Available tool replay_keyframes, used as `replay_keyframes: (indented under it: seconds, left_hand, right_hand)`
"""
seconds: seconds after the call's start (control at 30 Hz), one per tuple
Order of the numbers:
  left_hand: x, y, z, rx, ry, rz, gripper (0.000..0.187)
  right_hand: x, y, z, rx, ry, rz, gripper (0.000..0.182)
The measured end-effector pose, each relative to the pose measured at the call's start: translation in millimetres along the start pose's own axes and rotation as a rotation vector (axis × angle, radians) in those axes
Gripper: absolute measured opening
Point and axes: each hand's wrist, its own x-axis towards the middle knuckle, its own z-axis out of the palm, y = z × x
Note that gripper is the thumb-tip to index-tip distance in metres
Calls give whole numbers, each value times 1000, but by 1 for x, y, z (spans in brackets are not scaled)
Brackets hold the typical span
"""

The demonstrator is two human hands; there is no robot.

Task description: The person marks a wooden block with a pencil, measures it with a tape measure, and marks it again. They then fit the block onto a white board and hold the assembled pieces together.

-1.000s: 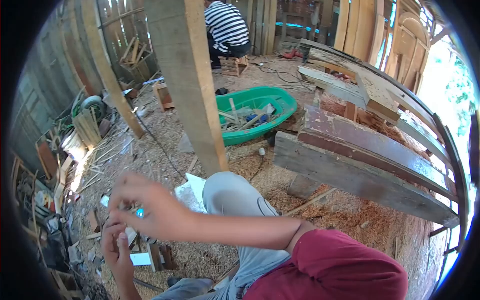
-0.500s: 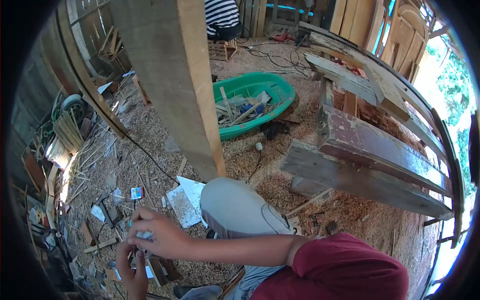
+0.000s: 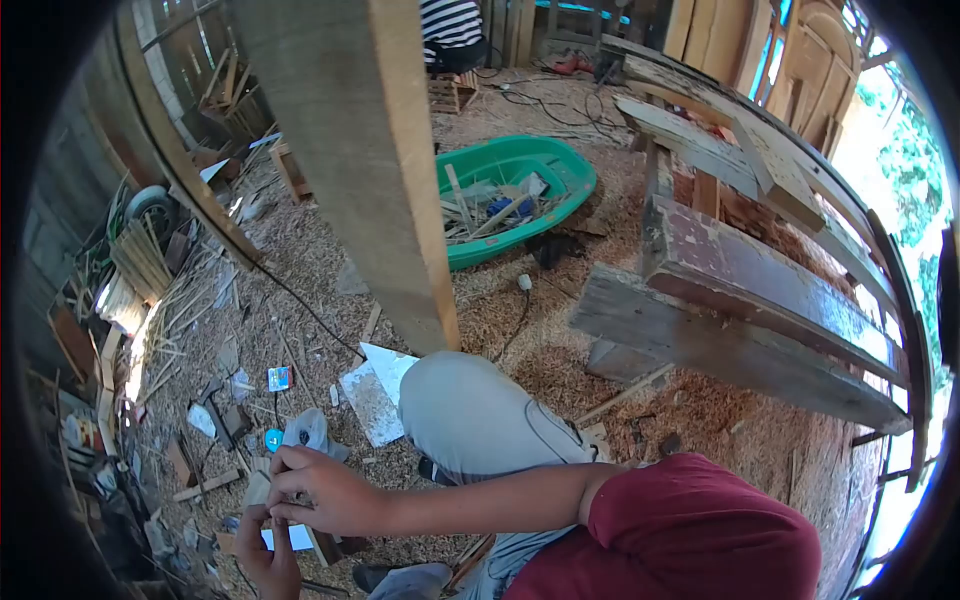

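Observation:
My right hand (image 3: pixel 330 492) reaches across from the right, its thumb and fingers pinched together. Just below it, my left hand (image 3: pixel 268 552) is raised with its fingertips meeting those of the right. Whatever they hold between them is too small or hidden to make out. Past the fingers lie a crumpled clear plastic bag (image 3: pixel 312 432) and a small round teal piece (image 3: pixel 273 439). A hammer-like tool (image 3: pixel 218 412) rests on the ground a little farther off. Beneath the hands are a white sheet (image 3: pixel 290 537) and wood blocks (image 3: pixel 325 548), partly covered.
A wooden post (image 3: pixel 400 170) rises in front of me. Behind it sits a green tub (image 3: pixel 590 180) of scraps. A stack of timber boards (image 3: pixel 740 350) fills the right side. A power cord (image 3: pixel 525 285) lies on shavings. Someone in a striped shirt (image 3: pixel 452 25) sits at the back.
Both hands have shifted slightly down, their fingertips closer together. The plastic bag and teal piece now show more fully behind them. The view has tilted a little.

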Motion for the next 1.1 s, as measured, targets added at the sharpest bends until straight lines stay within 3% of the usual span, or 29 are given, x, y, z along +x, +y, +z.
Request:
replay_keyframes:
  seconds: [0.37, 0.67, 0.9, 1.1]
  left_hand:
    - [-31, 15, 15, -49, 28, -58, 9]
    - [-29, 3, 16, -153, 253, -63, 7]
    - [-25, 21, 17, -133, 208, -78, 7]
    - [-23, 27, 19, -140, 211, -85, 7]
  right_hand:
    - [-11, 10, 10, 34, -57, 1, 15]
    - [-12, 20, 12, -10, -114, 61, 17]
    - [-11, 22, 14, -9, -113, 112, 20]
    - [-11, 36, 23, -24, -51, 13, 25]
